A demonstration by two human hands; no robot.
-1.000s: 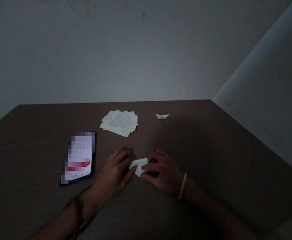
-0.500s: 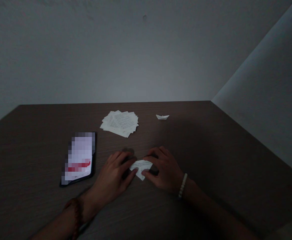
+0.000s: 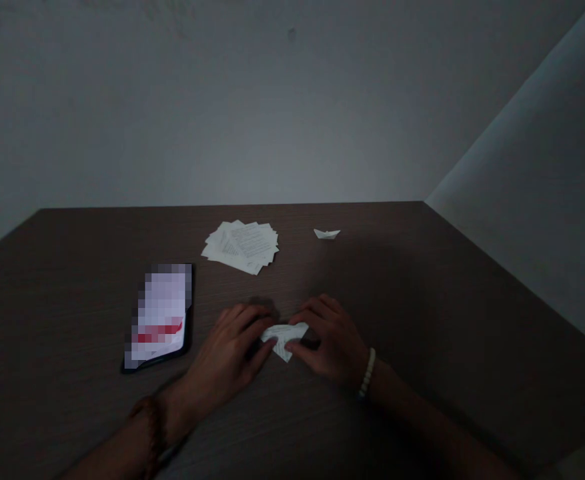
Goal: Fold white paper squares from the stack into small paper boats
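A small piece of folded paper (image 3: 286,333) with printed lines lies low over the table between my two hands, its pointed end toward me. My left hand (image 3: 232,343) pinches its left corner between thumb and fingers. On the right corner, my right hand (image 3: 325,335) has a like grip. The fingertips behind the paper are partly hidden. A brown bead bracelet (image 3: 153,427) circles my left wrist, and a pale bead bracelet (image 3: 367,372) my right one.
Left of my hands lies a phone (image 3: 162,317), its lit screen blurred into blocks. Farther back is a fanned pile of printed paper sheets (image 3: 242,247), with a small folded paper boat (image 3: 327,235) to its right. The brown table (image 3: 97,233) meets a grey wall.
The upper edge of the folded paper has tipped slightly toward me, with both hands still on its corners. Otherwise the scene is nearly unchanged.
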